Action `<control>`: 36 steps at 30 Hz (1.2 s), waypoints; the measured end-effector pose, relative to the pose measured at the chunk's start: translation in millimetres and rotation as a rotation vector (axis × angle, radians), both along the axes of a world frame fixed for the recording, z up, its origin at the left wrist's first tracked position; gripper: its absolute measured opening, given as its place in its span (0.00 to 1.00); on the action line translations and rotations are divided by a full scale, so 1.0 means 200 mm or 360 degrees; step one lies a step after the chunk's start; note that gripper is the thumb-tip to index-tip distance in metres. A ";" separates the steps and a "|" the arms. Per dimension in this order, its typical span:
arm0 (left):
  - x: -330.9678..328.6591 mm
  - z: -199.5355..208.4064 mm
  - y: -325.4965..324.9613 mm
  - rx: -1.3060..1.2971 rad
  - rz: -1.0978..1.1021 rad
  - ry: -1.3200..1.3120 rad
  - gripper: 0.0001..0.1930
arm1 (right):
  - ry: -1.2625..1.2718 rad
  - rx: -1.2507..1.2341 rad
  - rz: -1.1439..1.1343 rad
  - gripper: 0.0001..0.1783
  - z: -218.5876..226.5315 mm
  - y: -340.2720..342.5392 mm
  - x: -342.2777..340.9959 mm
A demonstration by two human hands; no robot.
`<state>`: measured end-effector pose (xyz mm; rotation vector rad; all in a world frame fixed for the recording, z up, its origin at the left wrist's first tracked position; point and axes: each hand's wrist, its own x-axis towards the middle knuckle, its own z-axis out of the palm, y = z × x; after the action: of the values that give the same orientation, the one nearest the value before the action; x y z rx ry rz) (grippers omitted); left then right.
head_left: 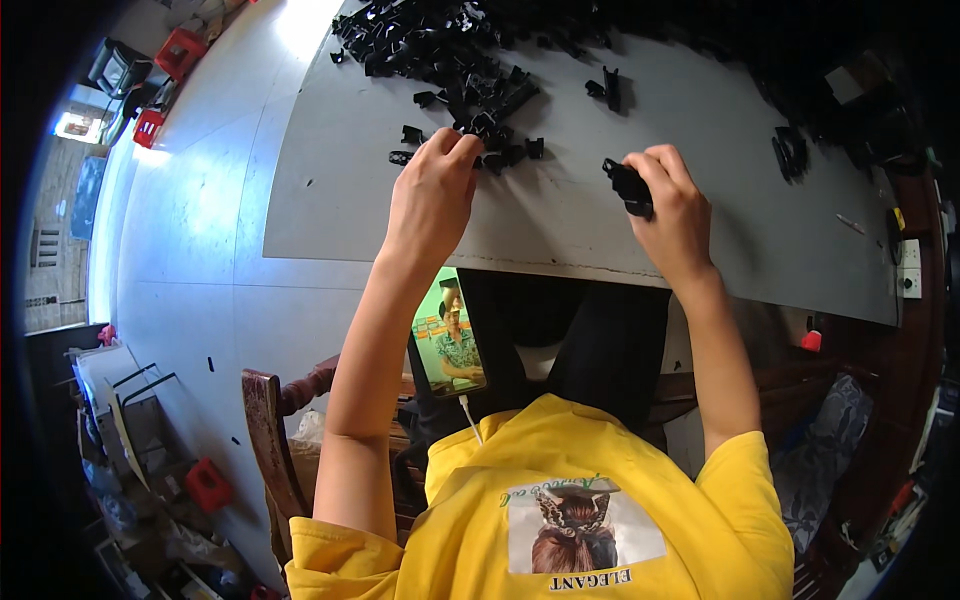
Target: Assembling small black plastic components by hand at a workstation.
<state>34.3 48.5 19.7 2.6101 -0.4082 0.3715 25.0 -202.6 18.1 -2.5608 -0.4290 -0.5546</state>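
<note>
Black, shiny, plastic-looking pieces (420, 40) are lying in a loose heap on the far side of our smooth grey worktop (340, 205). Our right hand (675, 205) is pinching a chunky, notched black part (629, 188) over the worktop, well apart from the heap. Our left hand (432, 190) is hovering at the heap's near end, its fingers bunching narrowly; we cannot tell whether they are gripping anything. Below, a lit phone (447, 345) with a white cable (470, 419) is resting at our lap.
</note>
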 end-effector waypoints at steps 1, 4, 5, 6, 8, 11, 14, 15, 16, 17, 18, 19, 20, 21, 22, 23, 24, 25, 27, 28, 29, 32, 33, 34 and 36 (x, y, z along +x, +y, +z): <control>-0.01 0.00 0.00 0.0015 -0.0020 0.0008 0.10 | 0.0003 0.0061 -0.0026 0.16 -0.01 -0.01 -0.02; -0.02 0.01 0.02 0.0027 -0.0032 0.0010 0.11 | 0.0001 0.0169 -0.0023 0.15 -0.08 -0.02 -0.05; -0.03 0.02 0.01 0.0028 -0.0035 0.0007 0.11 | -0.0013 0.0231 -0.0016 0.15 -0.08 -0.02 -0.06; -0.04 0.02 0.01 -0.0064 -0.0026 -0.0009 0.12 | -0.0015 0.0230 -0.0026 0.15 -0.08 -0.03 -0.06; -0.10 0.02 -0.01 -0.0157 -0.0027 -0.0027 0.12 | -0.0009 0.0283 0.0029 0.14 -0.08 -0.03 -0.07; -0.20 0.03 -0.02 -0.0290 -0.0018 0.0128 0.12 | -0.0048 0.0435 0.0029 0.14 -0.10 -0.04 -0.06; -0.28 0.00 -0.02 -0.0241 -0.0101 0.0121 0.12 | -0.0028 0.0548 0.0039 0.13 -0.11 -0.05 -0.06; -0.29 0.01 -0.02 -0.0243 -0.0103 0.0116 0.12 | -0.0033 0.0545 0.0038 0.13 -0.11 -0.05 -0.06; -0.29 0.01 -0.02 -0.0199 -0.0112 0.0117 0.13 | -0.0059 0.0545 0.0045 0.12 -0.11 -0.05 -0.06; -0.30 0.02 -0.02 -0.0154 -0.0122 0.0118 0.14 | -0.0086 0.0544 0.0052 0.12 -0.10 -0.05 -0.06; -0.30 0.03 -0.02 -0.0155 -0.0123 0.0105 0.14 | -0.0098 0.0543 0.0054 0.12 -0.09 -0.05 -0.07; -0.31 0.05 -0.02 -0.0370 -0.0167 0.0233 0.13 | 0.0079 0.0709 0.0016 0.12 -0.07 -0.04 -0.10; -0.32 0.07 -0.03 -0.0584 -0.0214 0.0363 0.13 | 0.0259 0.0875 -0.0024 0.11 -0.04 -0.03 -0.14; -0.32 0.08 -0.03 -0.0583 -0.0224 0.0360 0.13 | 0.0367 0.1026 0.0046 0.11 -0.01 -0.01 -0.20; -0.36 0.09 -0.03 -0.1060 -0.0276 0.0530 0.11 | 0.0326 0.1004 0.0173 0.12 0.03 0.02 -0.26; -0.39 0.09 -0.03 -0.1538 -0.0322 0.0701 0.09 | 0.0286 0.0981 0.0298 0.12 0.07 0.05 -0.31; -0.43 0.10 -0.02 -0.2019 -0.0361 0.0874 0.08 | 0.0349 0.0983 0.0338 0.12 0.12 0.09 -0.37; -0.46 0.09 -0.02 -0.2014 -0.0366 0.0889 0.08 | 0.0408 0.0984 0.0373 0.13 0.18 0.12 -0.42; -0.50 0.08 -0.03 -0.2374 -0.0503 0.0713 0.06 | 0.0441 0.0937 0.0386 0.14 0.25 0.16 -0.50; -0.51 0.10 -0.05 -0.2370 -0.0535 0.0656 0.06 | 0.0384 0.0853 0.0441 0.16 0.26 0.15 -0.51; -0.51 0.11 -0.05 -0.2370 -0.0541 0.0672 0.06 | 0.0329 0.0768 0.0497 0.18 0.27 0.15 -0.52; -0.54 0.18 -0.07 -0.1961 -0.0604 0.0433 0.08 | 0.0215 0.0668 0.0503 0.19 0.31 0.14 -0.52; -0.54 0.19 -0.08 -0.1965 -0.0604 0.0439 0.08 | 0.0154 0.0600 0.0502 0.19 0.32 0.13 -0.52; -0.54 0.19 -0.08 -0.1830 -0.0611 0.0358 0.09 | 0.0159 0.0597 0.0500 0.19 0.31 0.13 -0.52; -0.54 0.20 -0.09 -0.1695 -0.0614 0.0279 0.09 | 0.0076 0.0535 0.0559 0.20 0.31 0.13 -0.51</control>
<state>-74.0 31.2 60.1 1.4733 -0.4674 0.1485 -76.7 -177.5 80.9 -2.1118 -0.6877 -0.3962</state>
